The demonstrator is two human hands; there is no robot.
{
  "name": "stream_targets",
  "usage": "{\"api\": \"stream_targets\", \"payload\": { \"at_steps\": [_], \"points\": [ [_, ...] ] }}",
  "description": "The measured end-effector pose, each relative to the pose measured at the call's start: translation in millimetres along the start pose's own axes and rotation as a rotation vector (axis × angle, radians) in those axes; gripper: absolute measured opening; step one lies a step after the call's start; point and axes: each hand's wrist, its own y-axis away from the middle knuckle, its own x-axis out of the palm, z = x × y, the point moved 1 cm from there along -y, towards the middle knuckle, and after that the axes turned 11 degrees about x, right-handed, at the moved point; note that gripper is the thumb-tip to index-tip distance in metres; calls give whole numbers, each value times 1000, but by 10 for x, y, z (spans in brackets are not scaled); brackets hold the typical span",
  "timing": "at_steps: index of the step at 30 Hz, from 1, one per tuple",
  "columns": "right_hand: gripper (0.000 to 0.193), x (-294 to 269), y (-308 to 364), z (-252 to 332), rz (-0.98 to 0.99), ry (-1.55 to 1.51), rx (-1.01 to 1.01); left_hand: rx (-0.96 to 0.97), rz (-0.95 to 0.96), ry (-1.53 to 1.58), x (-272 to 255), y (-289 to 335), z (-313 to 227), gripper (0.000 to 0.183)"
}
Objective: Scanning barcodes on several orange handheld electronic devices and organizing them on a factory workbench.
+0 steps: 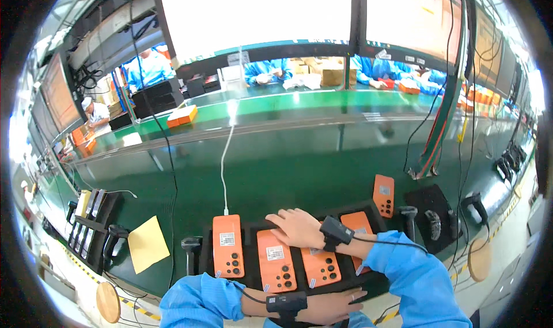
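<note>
Right hand open over orange phones, left hand loosely open, near black tray

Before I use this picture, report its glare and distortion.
Head view: the large upper screen is blown out to white; the green bench bends toward the rim, and the corners go black; the orange phones look fairly sharp.

On the left, a yellow paper sheet beside a black handheld scanner; below, a round wooden seat; farther back, an orange box on a green surface.
</note>
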Motion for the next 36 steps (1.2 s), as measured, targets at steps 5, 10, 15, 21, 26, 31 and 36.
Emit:
{"api": "stream_targets", "payload": {
  "at_steps": [5,10,15,21,26,31,36],
  "points": [
    [36,-30,-41,157,1,126,28,-167,54,157,-212,73,-124,45],
    [30,33,-43,185,28,136,67,-192,58,144,-70,83,-96,46],
    [29,57,-28,123,14,184,121,-243,107,109,-286,-70,-164,47],
    [33,156,-99,144,-55,33,119,-93,-99,-136,-125,212,-223,46],
    [42,-248,-381,-2,95,-317,69,-532,-169,126,-1251,985,-656,39],
    [70,-3,-1179,-20,382,-705,393,-1147,-736,-714,-1216,1585,-555,44],
    [78,702,-1422,168,491,-929,384,-1335,-722,-703,-832,1651,-239,81]
  ]
}}
